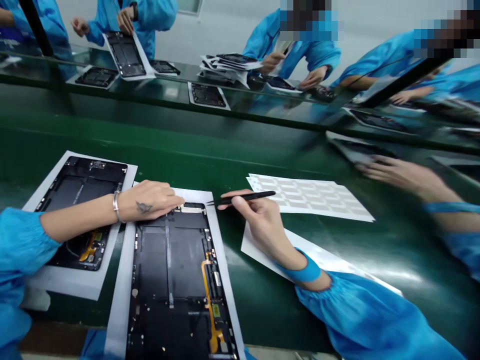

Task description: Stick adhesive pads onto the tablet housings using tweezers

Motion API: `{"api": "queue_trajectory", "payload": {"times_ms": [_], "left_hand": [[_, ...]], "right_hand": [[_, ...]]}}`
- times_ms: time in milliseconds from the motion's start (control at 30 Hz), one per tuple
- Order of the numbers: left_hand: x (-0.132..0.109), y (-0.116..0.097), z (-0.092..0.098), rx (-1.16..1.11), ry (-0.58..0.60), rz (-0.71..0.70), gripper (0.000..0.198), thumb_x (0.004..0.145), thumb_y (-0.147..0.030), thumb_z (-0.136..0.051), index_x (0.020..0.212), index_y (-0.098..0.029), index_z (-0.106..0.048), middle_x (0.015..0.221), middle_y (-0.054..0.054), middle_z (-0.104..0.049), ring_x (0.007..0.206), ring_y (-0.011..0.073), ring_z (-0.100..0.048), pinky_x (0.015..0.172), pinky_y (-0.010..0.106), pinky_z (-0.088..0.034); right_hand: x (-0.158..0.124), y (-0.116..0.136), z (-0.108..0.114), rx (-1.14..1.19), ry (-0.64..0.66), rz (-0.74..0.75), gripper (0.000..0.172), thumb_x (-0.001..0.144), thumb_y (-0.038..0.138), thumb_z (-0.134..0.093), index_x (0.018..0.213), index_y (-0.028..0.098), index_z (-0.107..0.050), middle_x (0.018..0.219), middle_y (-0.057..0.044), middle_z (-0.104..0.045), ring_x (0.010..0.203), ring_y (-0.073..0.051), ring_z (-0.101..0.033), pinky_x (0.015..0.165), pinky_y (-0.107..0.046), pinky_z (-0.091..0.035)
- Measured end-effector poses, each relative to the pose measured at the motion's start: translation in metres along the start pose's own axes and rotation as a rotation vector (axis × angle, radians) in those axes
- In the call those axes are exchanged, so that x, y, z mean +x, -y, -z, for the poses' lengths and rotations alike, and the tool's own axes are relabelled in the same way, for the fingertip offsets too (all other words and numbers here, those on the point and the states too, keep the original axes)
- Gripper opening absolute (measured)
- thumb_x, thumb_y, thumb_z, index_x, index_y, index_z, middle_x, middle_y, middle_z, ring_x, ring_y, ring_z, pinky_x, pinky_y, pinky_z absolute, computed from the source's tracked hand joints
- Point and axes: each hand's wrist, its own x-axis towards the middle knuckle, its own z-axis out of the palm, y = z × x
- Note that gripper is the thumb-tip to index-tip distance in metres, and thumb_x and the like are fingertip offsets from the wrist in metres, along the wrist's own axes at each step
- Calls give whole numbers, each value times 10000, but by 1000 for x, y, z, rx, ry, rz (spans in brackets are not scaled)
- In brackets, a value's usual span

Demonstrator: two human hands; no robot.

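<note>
My left hand lies flat across the top edge of a black tablet housing, resting on the housing and the white paper sheet under it, and it holds nothing. The housing shows dark inner panels and a yellow flex cable. My right hand grips black tweezers, their tips just right of my left fingertips, above the housing's top edge. A second open housing on paper lies to the left, partly under my left forearm. To the right lies a white sheet of pale die-cut pads.
Everything lies on a green conveyor belt. A co-worker's hand reaches in at the right over a dark device on paper. Beyond a glass-topped divider, several housings and a stack lie among other blue-sleeved workers.
</note>
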Motion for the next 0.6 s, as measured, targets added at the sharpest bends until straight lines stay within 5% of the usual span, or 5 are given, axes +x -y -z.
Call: {"api": "queue_trajectory", "payload": {"times_ms": [300, 433, 600], "left_hand": [[69, 7, 17, -206, 447, 205, 90, 883, -266, -664, 953, -216, -639, 840, -11, -694, 760, 166, -629, 564, 236, -297], [74, 1, 2, -201, 337, 309, 240, 921, -435, -618, 993, -206, -607, 771, 12, -656, 714, 204, -607, 581, 250, -305], [48, 8, -18, -414, 157, 202, 76, 939, -198, -523, 1012, -179, -520, 804, 13, -633, 816, 188, -586, 706, 239, -394]], "right_hand": [[-3, 4, -1, 53, -144, 72, 306, 942, 475, -604, 1072, 231, -735, 733, -36, -752, 799, -255, -709, 884, -445, -515], [-12, 19, -13, -113, 71, 319, 258, 1000, 310, -523, 1204, 254, -671, 913, -58, -783, 897, -236, -715, 868, -406, -529], [-13, 17, -32, -554, 323, 628, 339, 996, 145, -415, 1210, 212, -669, 1133, -141, -732, 1139, -256, -646, 862, -394, -527]]}}
